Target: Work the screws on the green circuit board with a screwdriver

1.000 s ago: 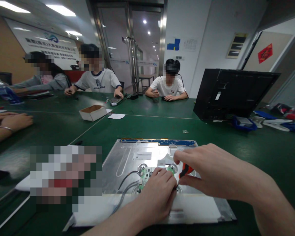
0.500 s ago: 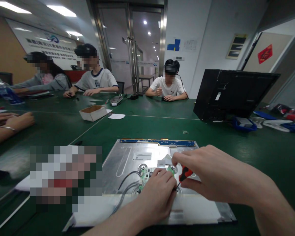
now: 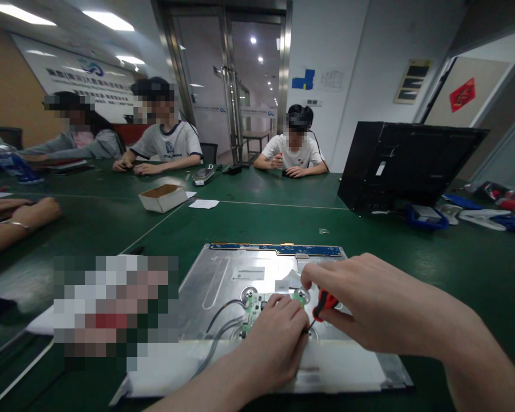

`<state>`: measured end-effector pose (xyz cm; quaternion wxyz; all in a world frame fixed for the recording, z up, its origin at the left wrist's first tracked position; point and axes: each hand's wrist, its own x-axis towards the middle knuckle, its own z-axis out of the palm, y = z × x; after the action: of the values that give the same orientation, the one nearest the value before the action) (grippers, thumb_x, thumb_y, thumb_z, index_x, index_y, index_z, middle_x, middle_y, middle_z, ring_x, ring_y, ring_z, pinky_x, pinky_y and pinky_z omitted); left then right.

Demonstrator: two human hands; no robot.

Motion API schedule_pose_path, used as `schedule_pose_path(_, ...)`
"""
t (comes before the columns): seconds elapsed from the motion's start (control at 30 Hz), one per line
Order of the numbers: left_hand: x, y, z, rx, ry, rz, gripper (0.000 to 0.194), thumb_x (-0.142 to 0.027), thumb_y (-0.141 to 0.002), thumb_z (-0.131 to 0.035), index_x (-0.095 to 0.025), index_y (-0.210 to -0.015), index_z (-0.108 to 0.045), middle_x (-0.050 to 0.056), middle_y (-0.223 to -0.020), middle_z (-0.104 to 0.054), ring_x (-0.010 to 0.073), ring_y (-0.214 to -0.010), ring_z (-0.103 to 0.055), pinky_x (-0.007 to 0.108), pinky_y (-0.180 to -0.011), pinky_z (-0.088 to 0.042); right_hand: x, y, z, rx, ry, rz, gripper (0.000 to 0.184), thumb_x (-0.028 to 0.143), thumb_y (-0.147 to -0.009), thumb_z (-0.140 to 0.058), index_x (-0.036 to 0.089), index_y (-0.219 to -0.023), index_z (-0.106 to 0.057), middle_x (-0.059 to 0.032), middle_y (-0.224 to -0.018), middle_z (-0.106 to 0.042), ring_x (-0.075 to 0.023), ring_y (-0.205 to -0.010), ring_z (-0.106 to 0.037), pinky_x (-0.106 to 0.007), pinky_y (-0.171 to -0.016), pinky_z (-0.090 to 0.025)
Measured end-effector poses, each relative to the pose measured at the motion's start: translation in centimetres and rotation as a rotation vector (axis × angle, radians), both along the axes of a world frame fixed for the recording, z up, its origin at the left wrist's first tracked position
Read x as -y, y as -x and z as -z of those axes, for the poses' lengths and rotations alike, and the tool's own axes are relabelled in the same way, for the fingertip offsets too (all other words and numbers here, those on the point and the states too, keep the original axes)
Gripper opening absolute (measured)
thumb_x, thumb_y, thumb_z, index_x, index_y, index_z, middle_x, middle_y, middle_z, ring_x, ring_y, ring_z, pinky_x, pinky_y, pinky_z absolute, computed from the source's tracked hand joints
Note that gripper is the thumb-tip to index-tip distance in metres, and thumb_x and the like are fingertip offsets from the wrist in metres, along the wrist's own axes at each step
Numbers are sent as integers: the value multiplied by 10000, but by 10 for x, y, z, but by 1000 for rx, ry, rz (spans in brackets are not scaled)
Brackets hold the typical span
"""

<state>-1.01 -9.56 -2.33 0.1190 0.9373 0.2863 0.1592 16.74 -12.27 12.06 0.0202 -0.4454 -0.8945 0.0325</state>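
Bent over metal-backed panel (image 3: 197, 317), lying flat on desk (image 3: 381, 240) twd near edge (edge itself out of view), well short of far edge. Prob. stiff but thin, maybe w/ brittle face below: lift by both side edges, keep level, no twisting. Bare metal likely slick.

Mid-panel, partly hidden under L hand (image 3: 278, 335): green circuit board (image 3: 252, 309). Looks light, rigid, easily cracked; hold by rims, keep off parts. Same care w/ blue strip board (image 3: 240, 246) along panel side facing desk's far edge. Gray cables (image 3: 217, 343), running from green board's left twd desk's near edge, prob. soft, weak at plugs: no tugging.

L: fingers bent, side by side over board; can't tell if pinching anything underneath. R hand (image 3: 309, 297): fingers clamped round handle of red-and-black screwdriver (image 3: 324, 304), tilted, w/ shaft down beside L fingers; can't tell if tip touches. Judged light & stiff, handle grippy, thin shaft apt to slip: grip high, press straight, gently.
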Motion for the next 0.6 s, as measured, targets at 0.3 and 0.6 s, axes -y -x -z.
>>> schedule_pose_path(0.3, 1, 1, 0, 39, 23, -10, 104, -160, -853, -481, -195, -927, -545, 60, -991, -621, 233, -946, -551, 434, -925, -373, -4, 1, 0, 48, -30, 57, 111, 368, -905, -547, 261, -919, -572, 15, -762, -678, -191, -651, -617, -280, -508, -260)
schedule_pose_path(0.6, 1, 1, -1, 2, 12, -1, 78, -167, -873, -477, -191, -908, -543, 58, -964, -607, 229, -936, -542, 420, -925, -379, 0, -1, -1, 2, 6, 18, 143, 207, -862, -539, 248, -999, -551, 4, -881, -677, -176, -743, -622, -278, -566, -331)
